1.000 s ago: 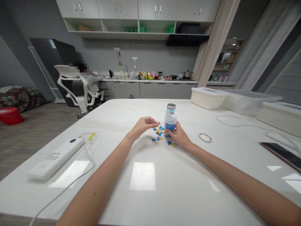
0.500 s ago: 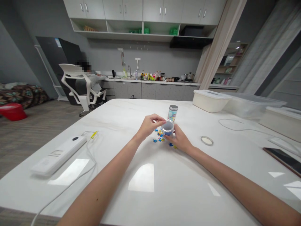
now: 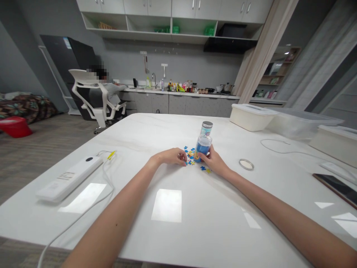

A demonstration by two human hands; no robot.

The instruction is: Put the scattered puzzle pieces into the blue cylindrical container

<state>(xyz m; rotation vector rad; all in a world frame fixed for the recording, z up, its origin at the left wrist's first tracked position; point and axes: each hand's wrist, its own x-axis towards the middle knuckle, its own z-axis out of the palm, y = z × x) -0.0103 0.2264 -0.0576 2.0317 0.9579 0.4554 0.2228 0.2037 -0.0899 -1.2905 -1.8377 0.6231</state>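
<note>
My right hand (image 3: 213, 162) is wrapped around a clear canister (image 3: 203, 147) with blue contents or lining, its open rim facing up. Loose jigsaw puzzle pieces (image 3: 191, 153), mostly blue and yellow, lie on the table left of the canister. At their near left edge is my left hand (image 3: 176, 156), fingers curled down and pinched at a blue piece by the fingertips. A second canister (image 3: 206, 128) with a silver lid stands upright just behind the held one. A round silver-rimmed lid (image 3: 246, 164) rests flat on the table to the right.
A white power strip (image 3: 71, 176) with a cable lies at the left. Lidded storage boxes (image 3: 252, 118) stand at the back right, and a phone (image 3: 336, 188) lies at the right edge. A person (image 3: 111, 91) sits on a chair across the room.
My left hand has moved from the canister's rim down and left to the puzzle pieces. The canister, tilted towards me before, is now more upright in my right hand.
</note>
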